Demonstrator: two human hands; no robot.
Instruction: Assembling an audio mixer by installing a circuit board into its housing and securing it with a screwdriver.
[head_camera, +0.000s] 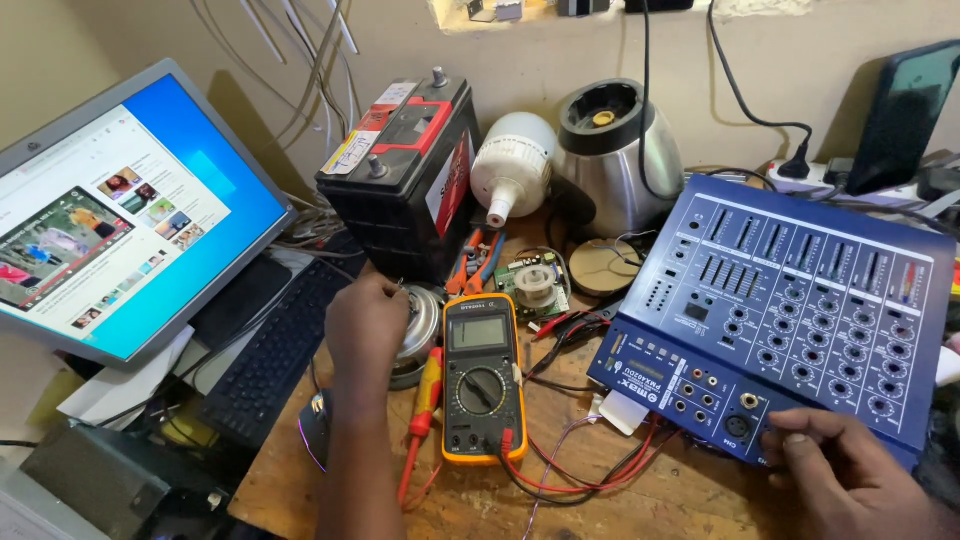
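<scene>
Blue audio mixer (800, 300) is lying at the right of the wooden surface (640, 500), right hand (850, 475) gripping its front corner. Left hand (365, 325) is clasping a small metal motor (420, 330) beside the yellow multimeter (482, 375), whose probes are lying unused; testing looks not yet started.

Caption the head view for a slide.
Left hand on a metal motor beside a multimeter; right hand at a blue mixer.
</scene>
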